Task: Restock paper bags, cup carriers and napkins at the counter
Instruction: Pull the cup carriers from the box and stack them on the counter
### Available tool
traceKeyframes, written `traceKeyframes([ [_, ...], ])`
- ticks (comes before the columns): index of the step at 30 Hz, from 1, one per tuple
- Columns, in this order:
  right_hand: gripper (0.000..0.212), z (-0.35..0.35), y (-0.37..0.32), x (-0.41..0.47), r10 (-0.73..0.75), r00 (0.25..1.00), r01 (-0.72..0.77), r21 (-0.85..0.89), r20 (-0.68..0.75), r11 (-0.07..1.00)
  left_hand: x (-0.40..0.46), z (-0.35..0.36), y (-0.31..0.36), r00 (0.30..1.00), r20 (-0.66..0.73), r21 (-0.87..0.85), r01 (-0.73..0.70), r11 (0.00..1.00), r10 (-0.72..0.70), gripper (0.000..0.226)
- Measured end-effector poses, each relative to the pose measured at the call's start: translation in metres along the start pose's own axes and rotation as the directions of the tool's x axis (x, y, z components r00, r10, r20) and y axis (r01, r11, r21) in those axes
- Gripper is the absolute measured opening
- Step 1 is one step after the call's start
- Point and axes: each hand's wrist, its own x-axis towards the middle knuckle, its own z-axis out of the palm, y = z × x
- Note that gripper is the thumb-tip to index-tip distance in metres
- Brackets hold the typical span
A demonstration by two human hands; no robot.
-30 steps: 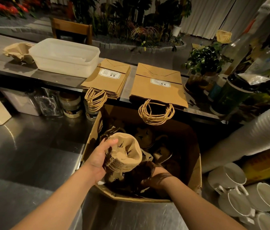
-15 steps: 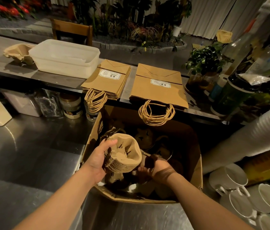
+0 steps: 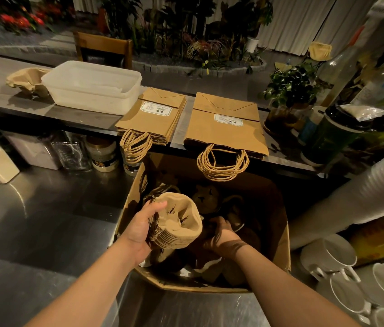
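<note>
Steel worktop (image 3: 44, 220) left of cardboard box (image 3: 280, 232)

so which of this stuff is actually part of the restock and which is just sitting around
Part of the job:
stack of cup carriers in the left hand
cardboard box, right hand inside
two paper bag stacks
loose carriers

Lying about:
plastic tub
mugs
potted plant
jars

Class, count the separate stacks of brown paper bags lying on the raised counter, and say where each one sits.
2. The smaller stack lies just right of the white plastic tub; the larger stack lies further right, beside the potted plant. Both hang their handles over the edge.
</note>
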Motion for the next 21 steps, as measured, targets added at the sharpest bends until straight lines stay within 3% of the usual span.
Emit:
traceKeyframes([
  [4,0.121,-0.002,0.002,0.001,0.046,0.997,-0.047,0.022,0.07,0.999,-0.001,0.002,0.0,1.0,-0.006,0.006,-0.007,1.0,0.007,0.073],
  [8,0.114,-0.004,0.003,-0.003,0.06,0.99,-0.051,-0.069,0.128,0.996,-0.002,0.003,0.0,1.0,-0.014,0.015,-0.007,1.0,0.007,0.073],
  [14,0.107,-0.005,-0.002,-0.011,0.048,0.998,-0.038,-0.269,0.032,0.962,0.0,0.001,0.0,1.0,-0.012,0.051,-0.009,0.999,0.01,0.085],
  [21,0.133,-0.005,0.01,-0.013,-0.029,0.993,0.026,0.031,0.11,0.999,0.001,0.002,0.0,1.0,0.0,0.042,-0.008,0.999,0.008,0.08],
])
